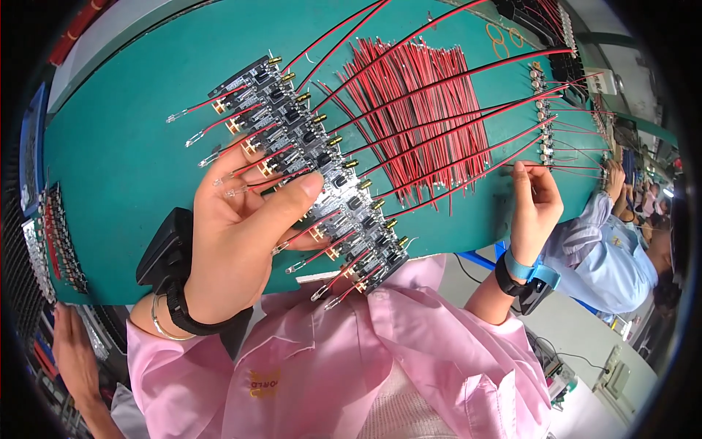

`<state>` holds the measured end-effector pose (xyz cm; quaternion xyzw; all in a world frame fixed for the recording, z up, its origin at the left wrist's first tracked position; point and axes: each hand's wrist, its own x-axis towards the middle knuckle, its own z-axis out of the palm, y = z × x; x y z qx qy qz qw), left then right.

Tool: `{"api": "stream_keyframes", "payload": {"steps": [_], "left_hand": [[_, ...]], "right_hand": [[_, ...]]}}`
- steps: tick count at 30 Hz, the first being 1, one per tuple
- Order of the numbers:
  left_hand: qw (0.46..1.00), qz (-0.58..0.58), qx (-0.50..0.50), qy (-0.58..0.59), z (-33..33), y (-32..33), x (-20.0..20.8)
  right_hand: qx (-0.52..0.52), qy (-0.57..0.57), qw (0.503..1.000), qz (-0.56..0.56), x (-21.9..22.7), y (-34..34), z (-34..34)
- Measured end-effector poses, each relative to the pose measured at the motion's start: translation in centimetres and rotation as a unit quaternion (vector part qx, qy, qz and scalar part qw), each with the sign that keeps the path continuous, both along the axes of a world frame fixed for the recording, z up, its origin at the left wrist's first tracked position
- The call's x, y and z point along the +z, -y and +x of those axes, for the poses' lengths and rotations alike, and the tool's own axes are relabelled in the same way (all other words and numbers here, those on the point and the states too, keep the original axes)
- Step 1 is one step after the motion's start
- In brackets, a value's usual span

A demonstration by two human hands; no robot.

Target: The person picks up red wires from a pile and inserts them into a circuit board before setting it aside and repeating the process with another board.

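Observation:
My left hand (238, 234) grips a long black panel of small circuit boards (322, 172), thumb pressed on its top face. The panel runs diagonally from upper left to lower right above the green table (131, 146). Clear LEDs on red leads stick out of its left edge, and brass connectors line its right edge. Several red and black wire pairs (453, 110) run from the panel toward the upper right. My right hand (534, 205) pinches the end of one red and black wire at the table's right edge.
A loose pile of cut red wires (417, 88) lies on the table behind the panel. A strip of small parts (542, 117) sits at the right. Racks of boards (51, 241) stand at the left edge. Another person in a blue shirt (607, 256) works at the right; someone's hand (73, 358) shows lower left.

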<state>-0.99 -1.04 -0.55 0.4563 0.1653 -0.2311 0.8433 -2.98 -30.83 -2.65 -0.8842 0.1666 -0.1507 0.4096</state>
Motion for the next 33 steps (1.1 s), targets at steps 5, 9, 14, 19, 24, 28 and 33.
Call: {"api": "stream_keyframes", "payload": {"steps": [5,9,14,19,24,28,33], "left_hand": [[1.0,0.001,0.013,-0.003,-0.1,-0.1,0.0],[1.0,0.003,0.011,-0.005,-0.1,-0.2,0.2],[1.0,0.009,0.008,0.001,0.0,-0.2,0.2],[1.0,0.012,0.009,0.002,0.1,-0.3,0.4],[1.0,0.01,0.006,0.004,0.1,-0.3,0.5],[1.0,0.008,0.01,0.0,0.1,-0.2,0.6],[1.0,0.007,0.011,-0.001,0.1,-0.2,0.7]], "right_hand": [[0.035,0.057,0.986,0.152,1.6,-2.6,-0.1],[0.096,0.079,0.961,0.249,2.4,-5.6,-0.6],[0.205,0.091,0.93,0.292,2.5,-8.2,-0.9],[0.289,0.066,0.921,0.254,2.9,-9.3,-0.7],[0.271,0.047,0.925,0.262,3.1,-9.1,-0.9],[0.268,0.049,0.918,0.288,3.3,-8.9,-0.9],[0.286,0.053,0.908,0.301,3.4,-8.5,-0.9]]}}
